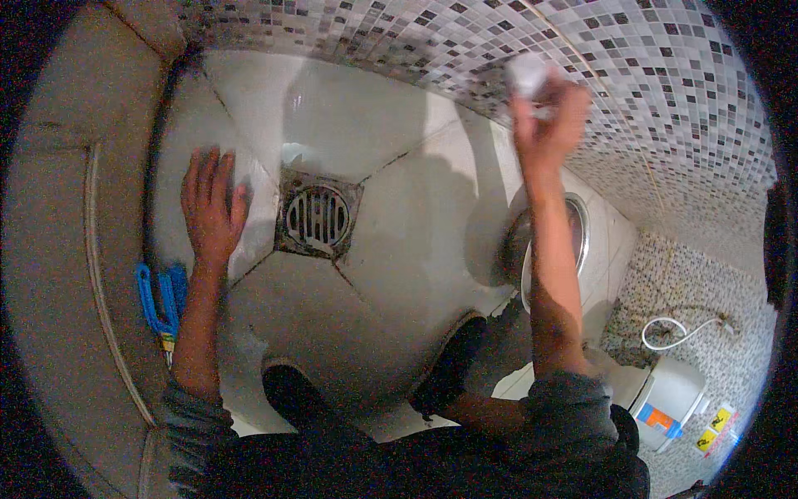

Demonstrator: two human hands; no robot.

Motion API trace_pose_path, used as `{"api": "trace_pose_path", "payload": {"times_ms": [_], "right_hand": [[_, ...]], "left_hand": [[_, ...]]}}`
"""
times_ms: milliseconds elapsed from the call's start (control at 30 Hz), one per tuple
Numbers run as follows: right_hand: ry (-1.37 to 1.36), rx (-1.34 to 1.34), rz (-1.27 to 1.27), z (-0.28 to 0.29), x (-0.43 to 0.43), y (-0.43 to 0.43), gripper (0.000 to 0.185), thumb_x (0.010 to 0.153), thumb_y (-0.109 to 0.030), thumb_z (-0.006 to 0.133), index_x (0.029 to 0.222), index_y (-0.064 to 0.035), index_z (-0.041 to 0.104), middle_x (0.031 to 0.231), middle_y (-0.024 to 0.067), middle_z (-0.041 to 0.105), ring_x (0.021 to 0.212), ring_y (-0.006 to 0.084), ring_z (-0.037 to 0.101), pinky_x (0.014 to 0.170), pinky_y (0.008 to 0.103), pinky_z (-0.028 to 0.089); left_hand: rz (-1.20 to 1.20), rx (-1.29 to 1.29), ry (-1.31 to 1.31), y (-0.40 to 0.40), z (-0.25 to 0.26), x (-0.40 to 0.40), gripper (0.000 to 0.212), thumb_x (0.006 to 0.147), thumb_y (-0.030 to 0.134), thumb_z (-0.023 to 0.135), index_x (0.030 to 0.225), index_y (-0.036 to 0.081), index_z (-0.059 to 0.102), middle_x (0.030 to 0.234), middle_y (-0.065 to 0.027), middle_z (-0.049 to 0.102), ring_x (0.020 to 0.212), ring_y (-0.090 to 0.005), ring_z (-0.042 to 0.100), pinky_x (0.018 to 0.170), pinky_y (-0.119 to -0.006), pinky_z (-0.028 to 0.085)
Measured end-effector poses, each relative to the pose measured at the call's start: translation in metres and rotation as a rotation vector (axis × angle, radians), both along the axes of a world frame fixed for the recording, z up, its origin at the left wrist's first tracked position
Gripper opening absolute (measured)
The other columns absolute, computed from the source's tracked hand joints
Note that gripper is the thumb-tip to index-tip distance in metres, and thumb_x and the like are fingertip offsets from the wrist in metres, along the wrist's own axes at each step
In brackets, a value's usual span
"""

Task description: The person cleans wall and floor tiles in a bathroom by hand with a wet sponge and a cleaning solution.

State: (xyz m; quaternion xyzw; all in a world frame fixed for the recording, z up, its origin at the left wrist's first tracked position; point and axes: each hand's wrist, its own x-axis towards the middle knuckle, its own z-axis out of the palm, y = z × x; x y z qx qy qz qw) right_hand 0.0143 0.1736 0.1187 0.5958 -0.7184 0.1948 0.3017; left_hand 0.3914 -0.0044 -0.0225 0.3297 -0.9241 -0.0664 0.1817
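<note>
My right hand [552,121] is blurred beside the mosaic-tiled wall [386,37], its fingers around a small white object [528,73] whose kind is too smeared to make out. Palm down, my left hand [212,206] is over the pale floor tiles at the left, with nothing in it and the thumb spread from the fingers. Whether it rests on the floor, I cannot tell. A round slotted metal floor drain [317,216] lies just right of it. Near my left forearm is a blue-handled brush [159,299], partly covered by that arm.
Under my right forearm stands a shiny metal basin [583,234], partly hidden. A white cistern [679,387] at the lower right bears an orange and blue package [658,421]. A white hose [664,321] curls near it. My dark shoes [452,355] are on the floor; a panelled door [50,249] borders the left.
</note>
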Motion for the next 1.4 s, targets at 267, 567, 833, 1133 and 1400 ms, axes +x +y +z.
{"api": "trace_pose_path", "payload": {"times_ms": [267,567,833,1133,1400], "right_hand": [[0.041,-0.226,0.092,0.021,0.030,-0.062,0.050,0.062,-0.014,0.081,0.107,-0.0024,0.061,0.084,0.0097,0.059,0.072,0.0244,0.055,0.062,0.0322,0.046],[-0.002,-0.296,-0.044,0.004,0.000,-0.013,0.044,0.064,-0.012,0.080,0.101,0.0003,0.060,0.081,0.0093,0.055,0.067,0.0218,0.054,0.059,0.0295,0.046],[-0.163,-0.217,-0.135,-0.015,-0.020,0.015,0.044,0.068,-0.016,0.081,0.102,0.0005,0.058,0.083,0.0085,0.054,0.070,0.0190,0.055,0.060,0.0299,0.047],[0.034,-0.368,0.051,0.016,0.017,-0.071,0.049,0.065,-0.015,0.076,0.109,-0.0074,0.057,0.097,0.0154,0.059,0.085,0.0355,0.058,0.071,0.0417,0.049],[-0.136,-0.038,0.174,-0.026,0.020,-0.056,0.048,0.060,-0.005,0.078,0.103,-0.0001,0.058,0.084,0.0133,0.057,0.076,0.0289,0.057,0.066,0.0339,0.048]], "left_hand": [[-0.005,0.008,-0.029,0.000,-0.009,-0.005,0.046,0.085,0.020,0.056,0.130,0.011,0.050,0.139,-0.0118,0.042,0.134,-0.0330,0.030,0.108,-0.049,0.024],[-0.029,0.017,-0.004,0.004,-0.002,-0.016,0.044,0.087,0.023,0.055,0.129,0.010,0.050,0.139,-0.0123,0.042,0.134,-0.0338,0.029,0.108,-0.047,0.023],[-0.003,0.022,-0.029,0.005,0.004,-0.013,0.044,0.087,0.022,0.054,0.129,0.010,0.050,0.138,-0.0132,0.043,0.133,-0.0339,0.031,0.108,-0.048,0.023],[-0.026,0.048,-0.017,0.005,0.003,-0.016,0.044,0.088,0.024,0.054,0.129,0.009,0.050,0.139,-0.0141,0.042,0.132,-0.0361,0.031,0.108,-0.048,0.024],[-0.022,0.027,-0.013,0.005,-0.002,-0.013,0.045,0.086,0.023,0.055,0.129,0.010,0.050,0.137,-0.0129,0.043,0.132,-0.0348,0.032,0.106,-0.049,0.026]]}}
